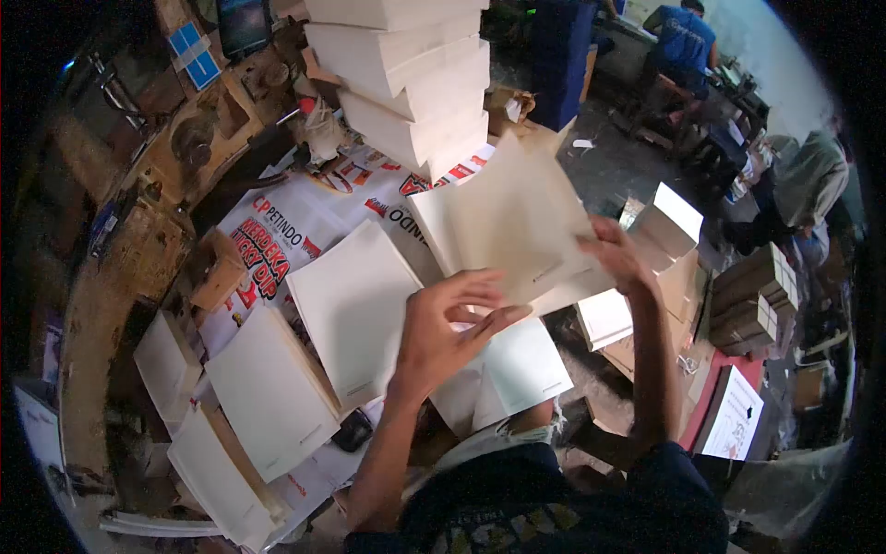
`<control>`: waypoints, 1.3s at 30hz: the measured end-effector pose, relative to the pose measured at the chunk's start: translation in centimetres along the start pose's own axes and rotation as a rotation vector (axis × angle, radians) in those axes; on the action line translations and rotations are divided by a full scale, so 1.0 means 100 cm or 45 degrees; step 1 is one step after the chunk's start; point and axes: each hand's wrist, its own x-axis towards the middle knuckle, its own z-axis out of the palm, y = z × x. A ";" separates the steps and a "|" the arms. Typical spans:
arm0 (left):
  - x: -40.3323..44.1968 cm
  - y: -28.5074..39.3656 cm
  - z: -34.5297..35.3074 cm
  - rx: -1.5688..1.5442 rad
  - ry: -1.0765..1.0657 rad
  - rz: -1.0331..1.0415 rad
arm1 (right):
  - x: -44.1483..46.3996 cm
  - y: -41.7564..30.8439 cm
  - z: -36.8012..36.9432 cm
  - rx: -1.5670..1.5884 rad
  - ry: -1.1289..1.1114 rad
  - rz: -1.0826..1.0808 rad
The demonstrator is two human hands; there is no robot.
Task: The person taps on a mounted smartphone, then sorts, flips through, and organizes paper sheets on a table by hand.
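A cream paper sheet (517,222) with small print near its lower edge is raised in front of me, slightly blurred. My right hand (620,257) pinches its right edge. At the sheet's lower left, my left hand (457,319) has its fingers apart and seems to hold nothing; whether the fingertips touch the paper I cannot tell. Below the hands, printed paper (521,369) lies over my lap. Just left of my left hand is a paper stack (355,309), with another stack (272,392) beyond it.
A tall pile of paper blocks (406,83) stands at the back on a printed banner (277,222). Wooden machinery (194,138) lines the left. Wrapped bundles (752,295) and a printed sheet (732,415) lie right. A person in blue (683,42) sits far back.
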 end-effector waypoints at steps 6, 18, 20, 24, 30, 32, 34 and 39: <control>-0.053 -0.005 -0.058 1.083 0.098 -0.033 | 0.008 0.024 0.007 0.082 0.144 0.340; -0.142 0.016 -0.140 0.083 0.705 -0.201 | -0.015 -0.045 0.063 0.305 -0.071 0.029; -0.165 0.009 -0.159 0.154 0.575 0.001 | -0.022 -0.049 0.083 0.331 -0.091 0.047; -0.182 0.023 -0.160 1.081 0.300 -0.183 | -0.027 -0.050 0.148 0.248 -0.291 -0.040; -0.196 0.001 -0.185 0.795 0.257 -0.351 | -0.027 -0.037 0.203 0.238 -0.344 0.102; -0.197 0.004 -0.174 0.892 0.310 -0.245 | -0.030 -0.057 0.208 0.257 -0.243 0.242; -0.199 -0.006 -0.179 0.849 0.317 -0.258 | -0.036 -0.075 0.211 0.314 -0.079 0.397; -0.211 0.016 -0.190 0.531 0.297 -0.697 | -0.042 -0.078 0.216 -0.055 -0.429 -0.119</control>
